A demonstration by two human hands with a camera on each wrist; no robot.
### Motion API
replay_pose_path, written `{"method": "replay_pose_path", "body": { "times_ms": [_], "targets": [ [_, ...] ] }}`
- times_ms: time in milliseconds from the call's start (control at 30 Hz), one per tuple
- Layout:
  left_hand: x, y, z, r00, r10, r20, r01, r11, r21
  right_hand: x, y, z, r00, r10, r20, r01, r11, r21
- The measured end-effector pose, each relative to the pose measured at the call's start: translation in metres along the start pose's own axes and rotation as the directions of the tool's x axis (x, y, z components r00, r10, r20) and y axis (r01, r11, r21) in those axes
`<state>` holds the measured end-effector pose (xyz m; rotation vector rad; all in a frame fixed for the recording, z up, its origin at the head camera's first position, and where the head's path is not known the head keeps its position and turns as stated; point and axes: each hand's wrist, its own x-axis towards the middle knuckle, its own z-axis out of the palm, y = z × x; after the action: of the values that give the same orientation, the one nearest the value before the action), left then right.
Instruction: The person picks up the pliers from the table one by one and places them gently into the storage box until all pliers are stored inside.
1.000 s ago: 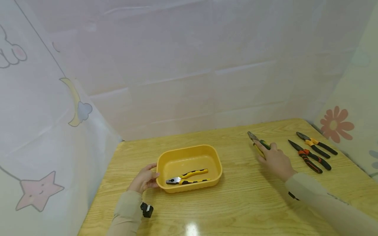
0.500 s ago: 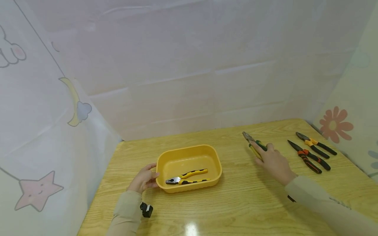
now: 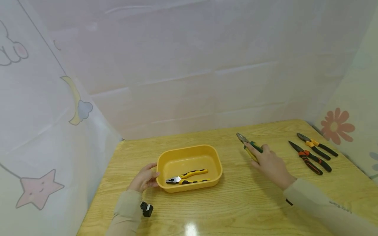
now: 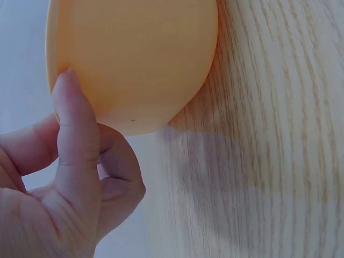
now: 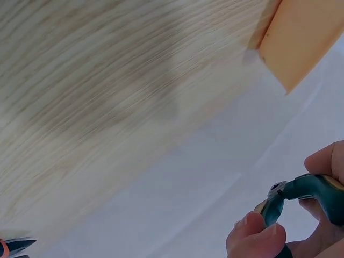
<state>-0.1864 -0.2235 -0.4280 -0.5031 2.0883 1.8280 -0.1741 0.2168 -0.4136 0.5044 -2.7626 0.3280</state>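
My left hand [image 3: 144, 179] grips the left end of a yellow plastic box [image 3: 218, 157], which stands on the table. In the left wrist view, the thumb [image 4: 78, 134] lies against the box wall and the other fingers are partly hidden behind it. Inside the box lies a pair of combination pliers [image 3: 189, 179] with yellow and black handles. To the right of the box, my right hand [image 3: 272, 165] holds another pair of pliers [image 3: 256, 146] with green and yellow handles, jaws pointing away to the upper left. In the right wrist view, fingers curl round these green handles [image 5: 320, 193].
Long-nose pliers [image 3: 308, 157] with black and red handles lie on the right of the wooden table [image 3: 230, 206]. Beyond them are pliers [image 3: 317, 146] with orange and black handles. Pale printed cloth [image 3: 189, 72] hangs behind the table and on both sides.
My right hand has moved left with the green-and-yellow pliers, towards the box. The left hand, the box and the pliers in it have stayed in place.
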Motion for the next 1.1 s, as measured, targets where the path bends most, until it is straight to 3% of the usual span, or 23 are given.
{"method": "replay_pose_path", "body": {
  "times_ms": [500, 1100],
  "targets": [
    [-0.002, 0.001, 0.0, 1.0, -0.001, 0.005, 0.001, 1.0, -0.01, 0.004, -0.024, -0.001, 0.999, -0.054, 0.007, 0.054, 0.999, -0.001],
    [-0.001, 0.001, 0.0, 1.0, 0.0, 0.011, 0.0, 1.0, -0.012, 0.007, -0.042, 0.007, 0.982, -0.185, -0.037, 0.186, 0.983, 0.01]
  ]
}}
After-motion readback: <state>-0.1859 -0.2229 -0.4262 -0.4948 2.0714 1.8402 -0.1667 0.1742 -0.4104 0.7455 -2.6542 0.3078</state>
